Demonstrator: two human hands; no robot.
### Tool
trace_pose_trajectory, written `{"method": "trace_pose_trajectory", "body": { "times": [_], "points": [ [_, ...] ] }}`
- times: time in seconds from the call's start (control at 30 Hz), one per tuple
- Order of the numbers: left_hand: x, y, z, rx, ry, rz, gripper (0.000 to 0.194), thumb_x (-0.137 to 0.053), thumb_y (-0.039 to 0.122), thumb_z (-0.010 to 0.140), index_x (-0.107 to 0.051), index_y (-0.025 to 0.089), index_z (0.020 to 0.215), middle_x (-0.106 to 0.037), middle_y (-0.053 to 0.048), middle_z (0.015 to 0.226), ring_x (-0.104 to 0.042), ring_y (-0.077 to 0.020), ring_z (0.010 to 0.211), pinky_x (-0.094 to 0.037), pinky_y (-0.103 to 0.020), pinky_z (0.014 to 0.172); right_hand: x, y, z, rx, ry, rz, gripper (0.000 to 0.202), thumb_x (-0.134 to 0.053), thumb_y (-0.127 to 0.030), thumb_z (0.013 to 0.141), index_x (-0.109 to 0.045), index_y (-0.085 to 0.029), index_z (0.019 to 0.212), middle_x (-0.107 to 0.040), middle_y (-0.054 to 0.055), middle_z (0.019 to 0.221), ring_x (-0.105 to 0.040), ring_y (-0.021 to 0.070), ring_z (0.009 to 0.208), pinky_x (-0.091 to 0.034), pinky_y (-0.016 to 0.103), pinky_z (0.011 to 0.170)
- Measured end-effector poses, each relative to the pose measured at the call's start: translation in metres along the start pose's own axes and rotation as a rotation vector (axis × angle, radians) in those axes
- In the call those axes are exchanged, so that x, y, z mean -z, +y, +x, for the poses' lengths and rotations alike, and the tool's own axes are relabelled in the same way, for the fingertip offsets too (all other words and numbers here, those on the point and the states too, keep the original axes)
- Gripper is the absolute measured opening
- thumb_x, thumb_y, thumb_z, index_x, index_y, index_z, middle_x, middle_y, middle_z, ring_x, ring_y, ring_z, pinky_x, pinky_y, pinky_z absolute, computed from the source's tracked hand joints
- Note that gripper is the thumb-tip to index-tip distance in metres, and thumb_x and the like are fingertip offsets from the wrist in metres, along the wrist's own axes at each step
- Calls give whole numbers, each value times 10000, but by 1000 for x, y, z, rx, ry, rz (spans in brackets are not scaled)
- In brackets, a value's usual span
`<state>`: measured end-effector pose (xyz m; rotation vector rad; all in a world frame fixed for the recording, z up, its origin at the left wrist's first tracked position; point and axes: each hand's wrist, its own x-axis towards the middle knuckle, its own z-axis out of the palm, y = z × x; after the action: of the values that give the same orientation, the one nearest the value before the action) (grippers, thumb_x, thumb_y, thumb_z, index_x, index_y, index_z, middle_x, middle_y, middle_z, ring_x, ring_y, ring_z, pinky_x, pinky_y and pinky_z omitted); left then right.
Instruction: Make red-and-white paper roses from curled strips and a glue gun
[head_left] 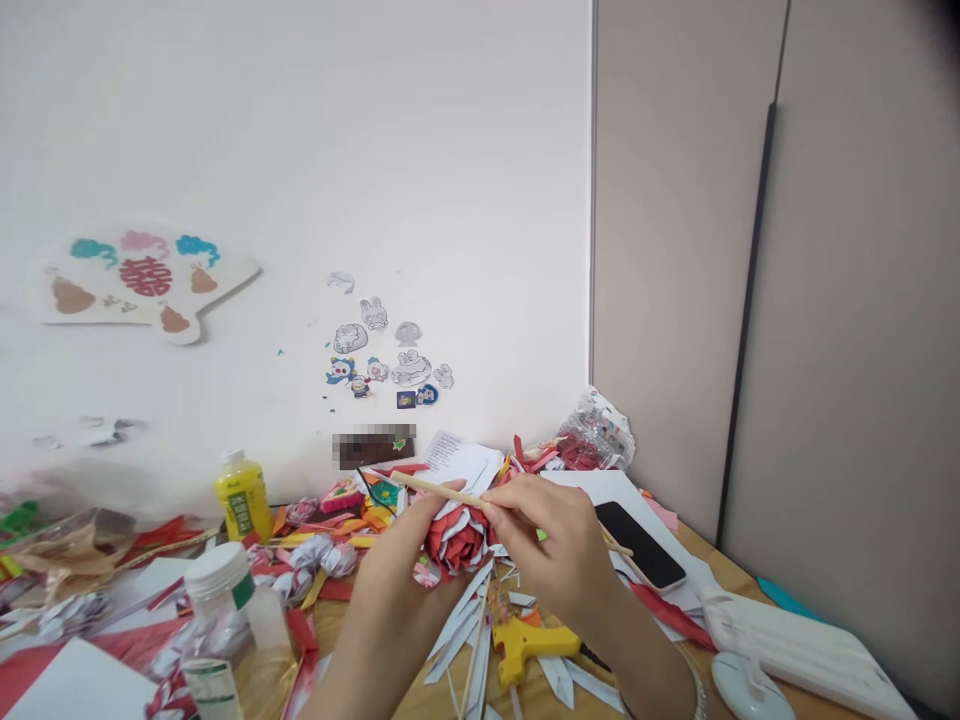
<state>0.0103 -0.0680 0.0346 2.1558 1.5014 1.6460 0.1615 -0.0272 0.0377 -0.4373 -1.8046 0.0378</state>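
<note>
A red and white paper flower (456, 538) rests in my left hand (401, 560), whose fingers curve round its left side and underside. My right hand (546, 530) pinches a thin wooden stick (435, 487) between thumb and fingertips. The stick lies slantwise across the top of the flower, and its left end passes over my left thumb. Below the hands, a yellow glue gun (529, 643) lies among folded white paper strips (466, 622).
A clear jar with a white lid (217, 572) and a yellow bottle (244, 497) stand at the left. Paper scraps cover much of the table. At the right are a black phone (641, 545), a white mouse (750, 686) and a white keyboard (817, 655).
</note>
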Motion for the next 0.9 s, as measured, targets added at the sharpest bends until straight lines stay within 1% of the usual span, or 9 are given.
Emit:
{"method": "trace_pose_trajectory", "body": {
  "times": [0.17,0.3,0.4,0.5,0.57,0.67,0.73,0.83,0.9],
  "points": [
    [-1,5,-1,18,19,-95,369,-595,141,706,-627,274,1049,-732,17,1023,-667,-201,955,-500,-267,792,1,1,0,42,15,-63,194,-459,-193,933,-650,-179,903,-684,5,675,-572,112,527,-403,222,507],
    [-1,5,-1,33,18,-117,352,-616,172,710,-629,265,1048,-733,3,1021,-665,-218,961,-503,-281,791,0,2,-1,178,52,-201,242,-411,-201,970,-644,-173,913,-716,36,711,-629,134,582,-440,238,533],
    [-2,4,-2,24,35,-127,368,-627,187,710,-618,263,1070,-726,-1,1064,-658,-220,991,-500,-293,827,0,2,-1,274,68,-299,258,-383,-179,983,-636,-150,936,-721,60,706,-651,147,597,-442,250,513],
    [-3,2,-2,10,51,-116,399,-618,166,702,-612,265,1088,-719,-4,1099,-649,-225,1028,-494,-310,862,0,4,-1,319,48,-342,255,-377,-160,982,-628,-122,960,-713,77,694,-654,159,588,-443,259,488],
    [-3,1,-2,11,45,-98,407,-613,152,693,-614,266,1083,-722,-8,1091,-651,-234,1025,-503,-319,852,1,6,-2,338,13,-358,262,-364,-139,977,-624,-116,1000,-708,82,700,-653,163,593,-451,261,488],
    [-2,-1,-1,3,31,-58,395,-618,161,697,-609,267,1078,-720,-10,1092,-654,-235,1020,-508,-317,843,3,10,-2,353,-71,-375,289,-335,-108,968,-615,-113,1041,-697,75,687,-641,157,587,-462,255,498],
    [-2,-3,0,-14,4,-33,394,-621,172,710,-595,267,1092,-716,-8,1101,-654,-226,1021,-508,-306,842,4,11,-1,336,-116,-355,294,-328,-127,977,-619,-113,1014,-691,70,677,-636,150,581,-469,247,508],
    [-2,-5,2,-23,-50,-12,390,-612,159,719,-580,268,1092,-717,-2,1079,-659,-209,1002,-517,-280,807,5,12,1,288,-103,-300,294,-349,-173,988,-631,-125,922,-705,76,703,-647,147,593,-475,241,525],
    [-3,-6,3,-16,-56,-19,380,-599,151,723,-578,269,1083,-717,0,1059,-662,-205,982,-521,-273,783,5,12,1,257,-86,-278,289,-366,-193,988,-633,-136,892,-712,76,723,-652,148,604,-468,240,534]
  ]
}}
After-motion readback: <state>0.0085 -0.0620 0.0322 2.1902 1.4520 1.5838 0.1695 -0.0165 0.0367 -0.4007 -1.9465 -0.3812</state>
